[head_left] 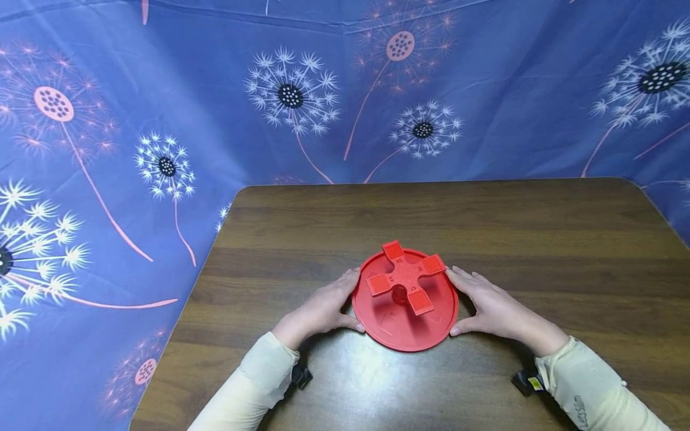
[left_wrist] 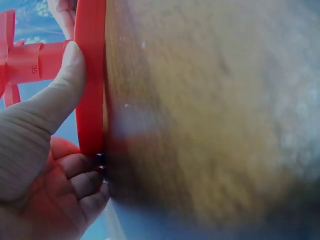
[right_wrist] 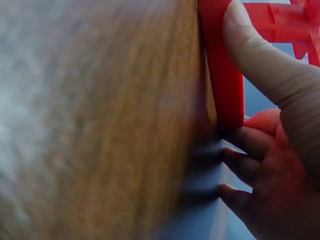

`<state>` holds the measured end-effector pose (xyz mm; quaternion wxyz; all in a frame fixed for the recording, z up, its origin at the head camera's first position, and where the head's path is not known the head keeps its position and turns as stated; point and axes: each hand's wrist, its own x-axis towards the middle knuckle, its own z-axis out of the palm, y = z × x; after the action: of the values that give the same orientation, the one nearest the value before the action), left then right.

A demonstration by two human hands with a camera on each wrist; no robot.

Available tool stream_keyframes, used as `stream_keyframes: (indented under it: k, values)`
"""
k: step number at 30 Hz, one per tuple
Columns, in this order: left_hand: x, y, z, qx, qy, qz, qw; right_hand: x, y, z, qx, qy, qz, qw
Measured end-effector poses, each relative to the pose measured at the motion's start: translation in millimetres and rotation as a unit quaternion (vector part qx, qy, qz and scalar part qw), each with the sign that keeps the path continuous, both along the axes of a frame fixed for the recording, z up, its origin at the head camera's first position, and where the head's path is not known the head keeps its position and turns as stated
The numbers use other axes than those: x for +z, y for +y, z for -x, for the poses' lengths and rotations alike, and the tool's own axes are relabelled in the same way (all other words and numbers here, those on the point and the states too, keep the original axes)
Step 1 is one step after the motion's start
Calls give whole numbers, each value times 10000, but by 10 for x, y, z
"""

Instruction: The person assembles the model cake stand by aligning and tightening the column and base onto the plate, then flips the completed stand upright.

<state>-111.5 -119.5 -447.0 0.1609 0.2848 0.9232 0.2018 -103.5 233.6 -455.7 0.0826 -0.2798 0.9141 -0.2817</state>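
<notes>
A red plastic disc-shaped base (head_left: 388,329) with a raised rim lies flat on the table. Above it, on a short post (left_wrist: 37,62), stands a four-armed red cross (head_left: 405,277) with numbers on its arms. My left hand (head_left: 326,304) grips the base's left edge, thumb at the near side and fingers round the far side. On the opposite edge, my right hand (head_left: 493,308) holds it in the same spread way. Both wrist views show a thumb on the rim, with the other fingers low beside the table.
The brown wood-grain table (head_left: 302,221) extends around the base, its far edge meeting a blue cloth (head_left: 205,72) printed with dandelions. Black wrist cameras sit under both pale sleeves (head_left: 253,377).
</notes>
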Motion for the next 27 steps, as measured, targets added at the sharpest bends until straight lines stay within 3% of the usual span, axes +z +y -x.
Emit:
stream_keyframes:
  k: [7, 17, 27]
  values:
    - [3, -4, 22, 58, 249, -2, 9997, -38, -26, 12, -190, -85, 134, 9997]
    - [-8, 5, 31, 105, 287, -214, 9993, -99, 15, -47, -434, 39, 536, 9976]
    - [30, -101, -4, 158, -160, -1301, 9913, -53, 106, -159, -613, -206, 1235, 9902]
